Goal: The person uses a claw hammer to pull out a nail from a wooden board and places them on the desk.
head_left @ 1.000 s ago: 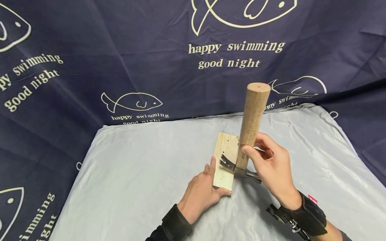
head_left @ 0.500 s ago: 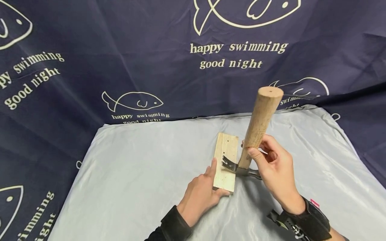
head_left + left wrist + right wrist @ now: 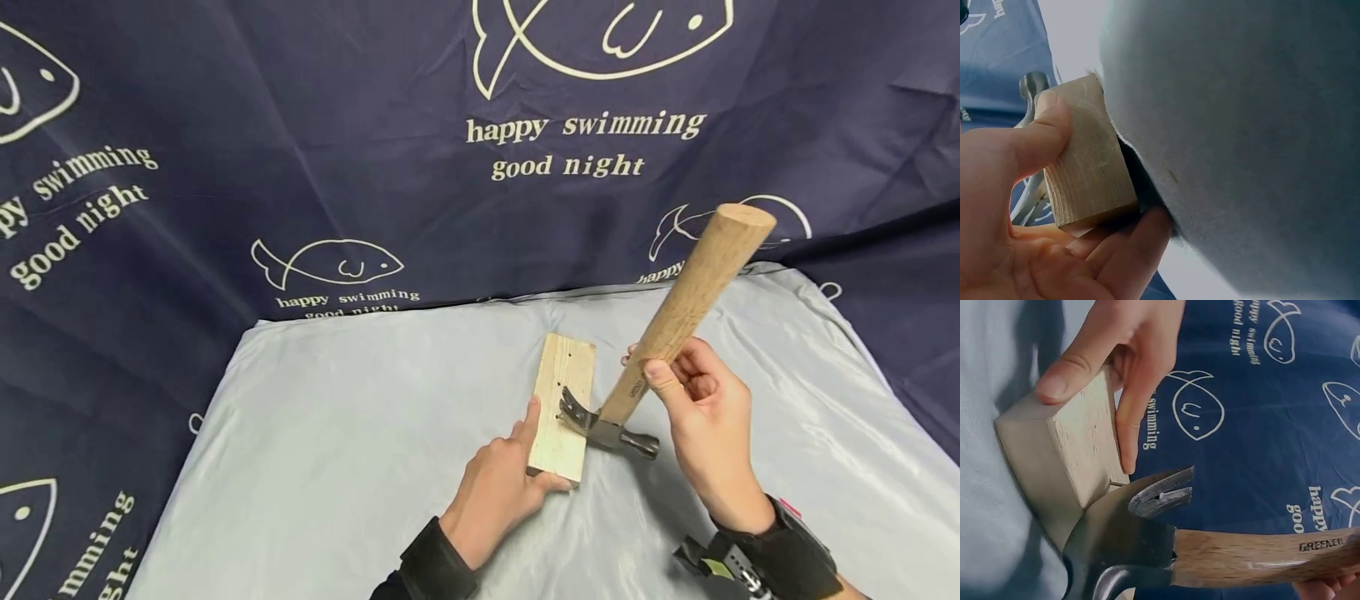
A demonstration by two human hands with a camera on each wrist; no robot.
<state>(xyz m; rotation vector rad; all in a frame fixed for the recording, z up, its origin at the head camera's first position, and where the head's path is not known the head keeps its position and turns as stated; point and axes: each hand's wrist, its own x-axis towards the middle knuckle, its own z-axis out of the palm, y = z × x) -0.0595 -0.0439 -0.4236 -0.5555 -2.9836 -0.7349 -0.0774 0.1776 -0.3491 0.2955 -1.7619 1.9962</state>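
Observation:
A pale wooden block [image 3: 557, 446] lies on the cloth, small dark holes or nail spots along its top. My left hand [image 3: 495, 483] grips its near end, thumb across the end face [image 3: 1088, 156] in the left wrist view. With thumb and fingers, my right hand [image 3: 708, 429] holds a claw hammer [image 3: 686, 296] low on its wooden handle, which leans up and to the right. The hammer's claw [image 3: 575, 410] is over the block. A thin nail [image 3: 1116, 484] sticks out of the block beside the claw in the right wrist view; whether they touch I cannot tell.
Silvery-grey cloth [image 3: 337, 433] covers the table. A dark blue curtain [image 3: 360, 150] with fish drawings and lettering hangs behind and at the sides. Black straps [image 3: 438, 558] are on both wrists.
The hammer's handle has tilted further right, and my right hand has moved right with it. The striking face now shows beside the block. My left hand and the block stay nearly still.

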